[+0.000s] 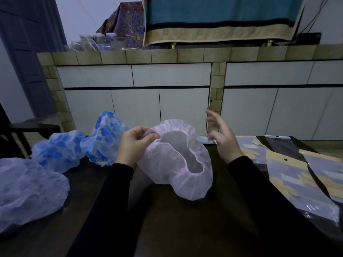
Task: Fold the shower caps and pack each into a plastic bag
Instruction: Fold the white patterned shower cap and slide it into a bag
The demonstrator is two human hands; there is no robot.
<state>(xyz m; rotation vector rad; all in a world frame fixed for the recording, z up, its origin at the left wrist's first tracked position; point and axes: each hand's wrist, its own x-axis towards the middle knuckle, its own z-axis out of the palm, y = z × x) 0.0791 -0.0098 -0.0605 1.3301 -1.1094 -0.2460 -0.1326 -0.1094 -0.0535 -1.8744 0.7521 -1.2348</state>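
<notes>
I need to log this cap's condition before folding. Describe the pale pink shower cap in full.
The pale pink, thin crinkled plastic shower cap is unfolded, its ruffled elastic rim gaping open toward the camera. The left hand pinches the rim at its upper left; the right hand is open beside it, not touching. Its lower part sags onto the dark table.

A home kitchen: tiled counter, white cabinet doors.

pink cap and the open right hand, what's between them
Nothing on the table: in the head view only bare dark table separates the pink cap from the right hand, which hovers open beside it without touching.
</notes>
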